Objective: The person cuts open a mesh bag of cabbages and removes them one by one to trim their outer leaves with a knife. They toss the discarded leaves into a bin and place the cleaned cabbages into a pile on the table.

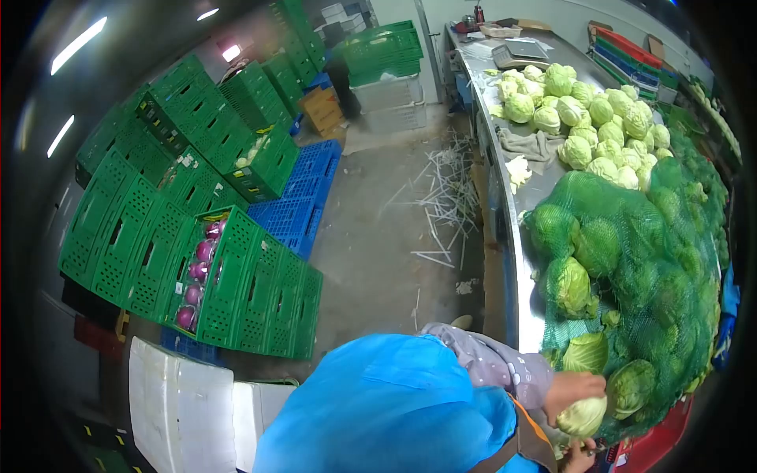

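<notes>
One pale cabbage [582,417] sits at the table's [532,325] near end, just beside a green net [623,236] bulging with many more. More than twenty loose cabbages [610,128] cover its far half. The left hand [574,392], forearm outstretched, clasps the single cabbage from above; the right hand [579,457] curls just below, its grip too hidden to tell.

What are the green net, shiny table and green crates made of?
Green net: probably plastic threads, fairly matte; cabbages show through its fine mesh.
Table: likely smooth metal, because its grey top reflects light.
Crates: maybe hard plastic, fairly matte, with rows of holes.
</notes>
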A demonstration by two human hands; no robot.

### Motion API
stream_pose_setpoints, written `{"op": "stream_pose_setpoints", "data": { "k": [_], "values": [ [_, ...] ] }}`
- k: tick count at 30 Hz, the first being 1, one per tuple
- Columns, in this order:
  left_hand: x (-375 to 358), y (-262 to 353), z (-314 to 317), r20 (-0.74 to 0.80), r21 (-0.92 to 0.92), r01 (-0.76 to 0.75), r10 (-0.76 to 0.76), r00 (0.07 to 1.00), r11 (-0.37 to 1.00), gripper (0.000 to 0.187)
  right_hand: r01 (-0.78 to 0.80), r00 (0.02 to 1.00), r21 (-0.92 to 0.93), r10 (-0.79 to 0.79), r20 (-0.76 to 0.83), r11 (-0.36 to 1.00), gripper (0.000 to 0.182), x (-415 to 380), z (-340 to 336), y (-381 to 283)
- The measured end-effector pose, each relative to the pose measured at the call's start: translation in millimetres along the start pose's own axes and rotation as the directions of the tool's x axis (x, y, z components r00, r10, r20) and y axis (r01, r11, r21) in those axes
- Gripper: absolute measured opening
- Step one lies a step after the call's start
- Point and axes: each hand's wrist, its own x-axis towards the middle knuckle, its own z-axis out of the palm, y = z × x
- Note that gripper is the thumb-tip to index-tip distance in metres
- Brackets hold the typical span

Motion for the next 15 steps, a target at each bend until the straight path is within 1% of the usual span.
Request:
{"op": "stream_pose_setpoints", "data": {
  "k": [1, 2, 3, 4, 5, 6, 7, 8, 9, 10, 11, 12, 13, 14, 15],
  "values": [
    [-0.4, -5.7, 7.5, -0.14, -0.17, 0.13, -0.154, 0.978, 0.977, 0.103, 0.088, 0.996, -0.114, -0.084, 0.038, 0.99, 0.023, -0.8, -1.1, 8.5],
    [6.5, -3.4, 12.4, -0.233, -0.363, 0.216, -0.313, 0.921, 0.906, 0.102, 0.093, 0.996, -0.257, -0.092, 0.016, 0.962, 0.015, -21.3, 12.7, -24.6],
    [10.2, -3.4, 12.2, -0.222, -0.464, 0.386, -0.526, 0.821, 0.797, 0.102, -0.129, 0.981, -0.187, 0.153, 0.122, 0.974, 0.03, 21.9, -6.4, 73.0],
    [14.9, 14.9, -8.1, 0.053, -0.762, 0.541, -0.799, 0.599, 0.355, 0.094, -0.211, 0.966, -0.132, 0.227, 0.121, 0.969, 0.037, -11.9, 9.0, 22.0],
    [22.2, 20.1, -29.4, 0.274, -0.792, 0.605, -0.837, 0.473, 0.082, 0.082, 0.124, 0.992, -0.399, -0.117, 0.042, 0.908, 0.041, -27.1, 19.2, 17.2],
    [3.3, -20.9, 2.3, 0.351, -0.885, 0.45, -0.805, 0.478, -0.118, 0.072, 0.166, 0.983, -0.231, -0.181, -0.045, 0.959, 0.047, -38.9, 24.6, -10.3],
    [3.5, -6.0, -22.9, 0.478, -0.878, 0.308, -0.642, 0.599, -0.366, 0.071, 0.185, 0.975, -0.188, -0.205, -0.091, 0.964, 0.054, -41.3, 18.2, -26.7],
    [10.3, 2.0, -35.7, 0.499, -0.862, 0.306, -0.571, 0.652, -0.404, 0.074, 0.23, 0.957, -0.174, -0.255, -0.137, 0.957, 0.054, -43.4, 14.1, -61.0],
    [12.6, 6.2, -36.7, 0.522, -0.836, 0.289, -0.517, 0.678, -0.466, 0.081, 0.148, 0.975, 0.006, -0.145, -0.168, 0.989, 0.059, -45.5, 9.5, -90.4],
    [21.2, 16.6, -39.9, 0.554, -0.823, 0.333, -0.524, 0.647, -0.459, 0.081, 0.188, 0.974, 0.136, -0.167, -0.15, 0.973, 0.07, -38.4, 4.4, -87.7],
    [28.6, 32.3, -48.2, 0.562, -0.825, 0.366, -0.551, 0.617, -0.431, 0.082, 0.137, 0.99, 0.318, -0.126, -0.057, 0.938, 0.085, -44.3, 6.0, -124.9],
    [34.0, 38.3, -46.2, 0.621, -0.782, 0.425, -0.517, 0.588, -0.455, 0.082, 0.171, 0.979, 0.48, -0.203, 0.016, 0.86, 0.095, -37.6, 10.5, -122.3],
    [38.4, 46.1, -46.1, 0.67, -0.742, 0.477, -0.488, 0.559, -0.471, 0.082, 0.267, 0.956, 0.489, -0.294, -0.023, 0.83, 0.099, -30.9, 22.4, -111.9],
    [44.9, 58.5, -50.2, 0.738, -0.664, 0.642, -0.479, 0.476, -0.383, 0.085, 0.136, 0.966, 0.534, -0.232, 0.117, 0.834, 0.097, -29.0, 26.5, -117.9],
    [44.3, 55.2, -58.4, 0.855, -0.511, 0.736, -0.351, 0.382, -0.445, 0.087, 0.061, 0.955, 0.647, -0.233, 0.184, 0.76, 0.094, -27.6, 29.6, -112.3]
  ]
}}
